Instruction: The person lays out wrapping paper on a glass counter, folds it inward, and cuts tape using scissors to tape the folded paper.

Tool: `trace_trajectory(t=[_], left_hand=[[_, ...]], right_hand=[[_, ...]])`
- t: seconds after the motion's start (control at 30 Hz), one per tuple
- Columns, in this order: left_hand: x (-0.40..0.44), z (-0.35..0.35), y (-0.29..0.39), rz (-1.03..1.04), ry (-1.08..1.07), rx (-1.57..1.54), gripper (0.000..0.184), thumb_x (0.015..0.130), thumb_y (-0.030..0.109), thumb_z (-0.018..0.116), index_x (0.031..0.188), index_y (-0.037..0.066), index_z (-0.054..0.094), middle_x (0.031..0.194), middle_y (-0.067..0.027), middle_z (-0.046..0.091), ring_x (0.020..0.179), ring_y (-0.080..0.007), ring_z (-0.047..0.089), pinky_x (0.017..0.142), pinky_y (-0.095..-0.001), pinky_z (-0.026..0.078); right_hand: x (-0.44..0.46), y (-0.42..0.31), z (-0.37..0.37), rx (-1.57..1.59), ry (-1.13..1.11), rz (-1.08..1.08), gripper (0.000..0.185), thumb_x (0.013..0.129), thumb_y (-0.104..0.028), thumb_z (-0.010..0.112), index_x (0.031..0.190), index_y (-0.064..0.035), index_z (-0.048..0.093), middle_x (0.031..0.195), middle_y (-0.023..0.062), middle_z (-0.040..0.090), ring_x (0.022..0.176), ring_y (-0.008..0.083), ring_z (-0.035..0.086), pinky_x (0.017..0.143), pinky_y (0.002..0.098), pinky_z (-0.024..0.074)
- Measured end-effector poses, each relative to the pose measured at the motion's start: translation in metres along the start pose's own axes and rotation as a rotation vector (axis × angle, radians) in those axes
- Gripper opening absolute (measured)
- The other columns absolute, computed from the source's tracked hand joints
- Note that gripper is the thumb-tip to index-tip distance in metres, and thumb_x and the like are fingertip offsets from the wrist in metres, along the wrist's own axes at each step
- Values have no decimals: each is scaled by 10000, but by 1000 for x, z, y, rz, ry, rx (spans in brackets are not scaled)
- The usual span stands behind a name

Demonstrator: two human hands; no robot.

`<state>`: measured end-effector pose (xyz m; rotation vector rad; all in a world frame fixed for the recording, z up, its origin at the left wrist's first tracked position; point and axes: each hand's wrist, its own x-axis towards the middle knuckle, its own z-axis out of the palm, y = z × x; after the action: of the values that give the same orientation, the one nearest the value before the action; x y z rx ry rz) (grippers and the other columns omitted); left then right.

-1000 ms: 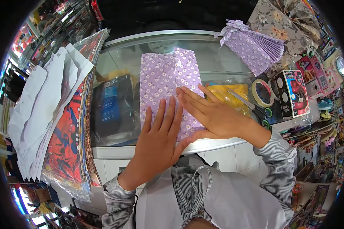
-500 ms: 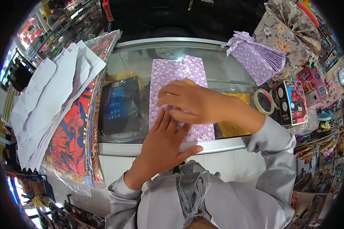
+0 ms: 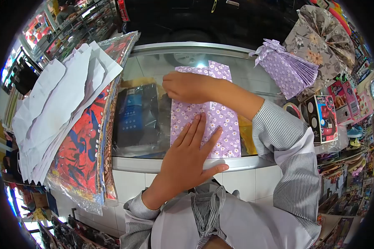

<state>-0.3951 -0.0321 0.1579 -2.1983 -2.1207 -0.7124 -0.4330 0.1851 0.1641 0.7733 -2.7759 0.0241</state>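
Purple wrapping paper (image 3: 226, 124) with white daisies lies folded on the glass counter, a lengthwise seam running down its middle. My left hand (image 3: 185, 151) rests flat on its lower half, fingers spread and thumb out to the right. Across the upper part reaches my right hand (image 3: 188, 87), its fingers curled closed near the paper's left edge. Whatever those fingers hold, if anything, is hidden from view. That forearm covers part of the paper.
White paper sheets (image 3: 66, 91) and plastic-wrapped red printed sheets (image 3: 81, 145) stand at left. On the right are a pleated purple package with a bow (image 3: 284, 70), a grey floral fan-folded package (image 3: 316, 45), a tape roll (image 3: 293, 110) and a boxed toy (image 3: 323, 118).
My right hand has moved up and left, from near the left fingers to the paper's upper left, and its fingers have curled in. My left hand stays flat on the paper.
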Motion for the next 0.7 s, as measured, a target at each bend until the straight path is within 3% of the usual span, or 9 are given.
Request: trace_trajectory(t=[0.17, 0.27, 0.37, 0.47, 0.57, 0.7], left_hand=[[0, 1, 0, 7, 13, 4, 757, 883, 606, 506, 1414, 73, 421, 1442, -325, 323, 1374, -434, 305, 1119, -458, 265], [0, 1, 0, 18, 30, 0, 754, 882, 603, 513, 1406, 69, 429, 1439, -328, 324, 1374, -435, 303, 1117, -465, 266], [0, 2, -1, 10, 26, 0, 738, 875, 602, 529, 1409, 100, 442, 1454, -318, 314, 1371, -447, 305, 1103, -482, 282], [0, 2, -1, 11, 25, 0, 744, 868, 593, 547, 1411, 97, 436, 1458, -321, 304, 1373, -450, 298, 1102, -484, 282], [0, 3, -3, 19, 12, 4, 772, 857, 599, 558, 1428, 101, 410, 1457, -327, 301, 1375, -459, 288, 1100, -493, 280], [0, -2, -4, -6, 7, -156, 754, 895, 487, 564, 1457, 47, 324, 1476, -314, 273, 1400, -443, 244, 1126, -475, 235]], right_hand=[[5, 34, 1, 128, -2, 222, 188, 904, -148, 464, 884, 11, 563, 888, 143, 546, 926, 309, 540, 838, 400, 439], [7, 60, 6, -62, -22, 127, 186, 903, -151, 464, 866, 0, 567, 877, 139, 550, 918, 315, 544, 818, 406, 440], [13, 65, -10, 195, -105, 377, 177, 898, -154, 476, 862, -13, 577, 905, 136, 571, 925, 319, 552, 827, 409, 443], [0, 52, -28, 132, 183, 318, 202, 896, -183, 479, 931, -38, 615, 1001, 134, 628, 976, 352, 586, 871, 438, 460], [-14, 12, -38, 279, 167, 380, 267, 936, -234, 460, 1012, -34, 620, 1091, 144, 624, 1042, 352, 573, 926, 435, 440], [-41, -16, -4, 198, 142, 317, 411, 992, -311, 406, 1282, -41, 514, 1337, 143, 508, 1264, 306, 455, 1078, 436, 330]])
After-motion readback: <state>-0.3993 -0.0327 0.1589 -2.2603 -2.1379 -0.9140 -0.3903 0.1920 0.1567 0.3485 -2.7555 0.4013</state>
